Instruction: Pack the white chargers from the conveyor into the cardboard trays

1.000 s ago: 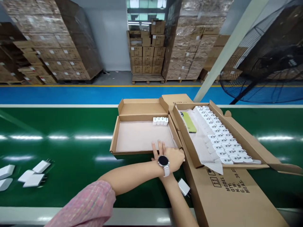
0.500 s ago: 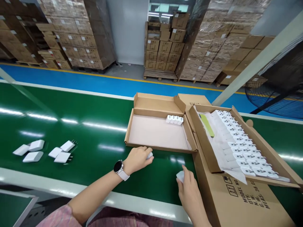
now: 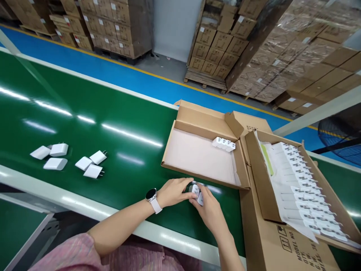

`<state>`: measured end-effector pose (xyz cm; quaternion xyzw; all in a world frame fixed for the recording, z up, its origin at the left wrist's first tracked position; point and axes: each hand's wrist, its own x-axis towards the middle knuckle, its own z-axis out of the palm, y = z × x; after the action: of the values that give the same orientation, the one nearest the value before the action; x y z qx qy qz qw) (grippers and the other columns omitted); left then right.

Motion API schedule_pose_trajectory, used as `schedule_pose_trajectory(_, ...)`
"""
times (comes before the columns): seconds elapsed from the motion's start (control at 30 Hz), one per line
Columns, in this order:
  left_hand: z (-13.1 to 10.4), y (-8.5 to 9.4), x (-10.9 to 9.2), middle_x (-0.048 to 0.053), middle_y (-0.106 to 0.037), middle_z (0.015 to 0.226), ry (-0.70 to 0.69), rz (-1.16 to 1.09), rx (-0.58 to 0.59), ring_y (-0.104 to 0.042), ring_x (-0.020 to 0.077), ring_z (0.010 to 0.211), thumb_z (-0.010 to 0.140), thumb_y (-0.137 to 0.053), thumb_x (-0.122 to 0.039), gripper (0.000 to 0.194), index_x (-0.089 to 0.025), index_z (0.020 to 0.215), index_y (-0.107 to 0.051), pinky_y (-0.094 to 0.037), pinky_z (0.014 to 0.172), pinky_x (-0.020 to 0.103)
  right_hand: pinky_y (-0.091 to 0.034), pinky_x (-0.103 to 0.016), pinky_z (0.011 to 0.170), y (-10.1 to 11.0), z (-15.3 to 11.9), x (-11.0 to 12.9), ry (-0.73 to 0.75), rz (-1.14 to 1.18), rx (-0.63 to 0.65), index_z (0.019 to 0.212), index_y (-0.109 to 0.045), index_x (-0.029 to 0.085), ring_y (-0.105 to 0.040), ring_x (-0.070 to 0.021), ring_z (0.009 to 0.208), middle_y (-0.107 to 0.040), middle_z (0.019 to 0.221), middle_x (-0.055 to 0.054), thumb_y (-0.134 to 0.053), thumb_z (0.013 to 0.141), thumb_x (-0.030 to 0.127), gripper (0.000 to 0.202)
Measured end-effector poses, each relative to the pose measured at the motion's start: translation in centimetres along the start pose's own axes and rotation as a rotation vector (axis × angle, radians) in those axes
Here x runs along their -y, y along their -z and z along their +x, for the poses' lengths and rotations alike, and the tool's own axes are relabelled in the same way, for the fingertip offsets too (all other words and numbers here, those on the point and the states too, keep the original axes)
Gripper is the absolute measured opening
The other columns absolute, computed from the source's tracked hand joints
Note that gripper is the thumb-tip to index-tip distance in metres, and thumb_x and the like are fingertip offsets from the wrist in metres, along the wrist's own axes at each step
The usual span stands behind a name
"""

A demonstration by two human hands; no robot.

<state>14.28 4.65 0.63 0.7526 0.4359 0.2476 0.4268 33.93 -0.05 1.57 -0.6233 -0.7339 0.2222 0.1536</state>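
My left hand (image 3: 176,192), with a watch on its wrist, is closed on a white charger (image 3: 194,189). Touching it from the right, my right hand (image 3: 208,207) grips another white charger (image 3: 200,198); the two chargers are side by side. Both hands are over the green surface, just in front of an open cardboard box (image 3: 205,177). Inside that box, a short row of white chargers (image 3: 223,143) stands at the back right corner. More white chargers (image 3: 93,171) lie in two loose groups at the left.
At the right, a tilted cardboard box (image 3: 263,195) full of white chargers rests on a large printed carton (image 3: 270,241). A pale slanted post (image 3: 318,111) and a fan (image 3: 341,135) are behind it. Stacked cartons (image 3: 113,26) stand beyond the green belt (image 3: 135,105).
My hands have come together, bringing their chargers side by side. The camera view has tilted and shifted, so the boxes appear farther right.
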Motion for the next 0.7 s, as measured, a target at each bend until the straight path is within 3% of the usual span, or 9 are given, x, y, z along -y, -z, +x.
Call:
schedule_pose_trajectory(0.13,0.1,0.4,-0.6,0.006,-0.07,0.089,0.014,-0.048,-0.108,-0.068,0.0258,0.088,0.103,-0.047,-0.059,0.05,-0.023,0.133,-0.065,-0.052,0.084,0.034,-0.056,-0.035,0.073,2.9,0.9,-1.4,-0.023,0.13,0.006,0.12,-0.063,0.023,-0.072,-0.0268,0.087,-0.075,0.105,-0.01,-0.058,0.095,0.052,0.038)
schedule_pose_trajectory(0.27,0.2,0.6,-0.6,0.009,-0.072,0.099,-0.018,-0.04,-0.151,-0.069,0.0257,0.088,0.105,-0.041,-0.058,0.05,-0.022,0.126,-0.068,-0.052,0.085,0.035,-0.054,-0.036,0.075,7.8,5.1,-4.8,-0.15,-0.021,-0.256,0.12,-0.066,0.019,-0.071,-0.0289,0.089,-0.075,0.107,-0.013,-0.064,0.087,0.064,0.056)
schedule_pose_trajectory(0.37,0.3,0.4,-0.3,0.01,-0.072,0.102,-0.044,0.003,-0.153,-0.069,0.0261,0.09,0.107,-0.039,-0.055,0.048,-0.021,0.119,-0.07,-0.052,0.083,0.035,-0.051,-0.037,0.076,10.4,9.8,-7.9,-0.202,-0.306,-0.25,0.118,-0.067,0.016,-0.069,-0.0306,0.092,-0.073,0.11,-0.016,-0.065,0.087,0.056,0.05)
schedule_pose_trajectory(0.47,0.5,0.1,0.1,0.01,-0.072,0.102,-0.059,0.041,-0.141,-0.07,0.0263,0.092,0.107,-0.04,-0.052,0.044,-0.021,0.114,-0.07,-0.052,0.08,0.034,-0.047,-0.036,0.076,11.3,13.8,-10.2,-0.211,-0.502,-0.131,0.118,-0.067,0.014,-0.067,-0.0312,0.098,-0.071,0.11,-0.017,-0.06,0.092,0.041,0.038)
schedule_pose_trajectory(0.6,0.8,-0.2,0.4,0.009,-0.073,0.102,-0.071,0.102,-0.135,-0.071,0.0261,0.092,0.108,-0.041,-0.05,0.041,-0.02,0.11,-0.07,-0.053,0.079,0.034,-0.044,-0.035,0.074,11.8,17.1,-11.1,-0.18,-0.556,-0.097,0.117,-0.068,0.014,-0.066,-0.0306,0.097,-0.069,0.111,-0.019,-0.06,0.091,0.028,0.031)
schedule_pose_trajectory(0.7,1.0,-0.2,0.5,0.009,-0.073,0.1,-0.084,0.147,-0.129,-0.071,0.0251,0.091,0.108,-0.041,-0.05,0.042,-0.019,0.107,-0.07,-0.053,0.078,0.033,-0.042,-0.036,0.07,12.8,18.1,-10.8,-0.188,-0.591,-0.127,0.124,-0.065,0.011,-0.066,-0.0314,0.094,-0.066,0.116,-0.023,-0.059,0.091,0.026,0.037)
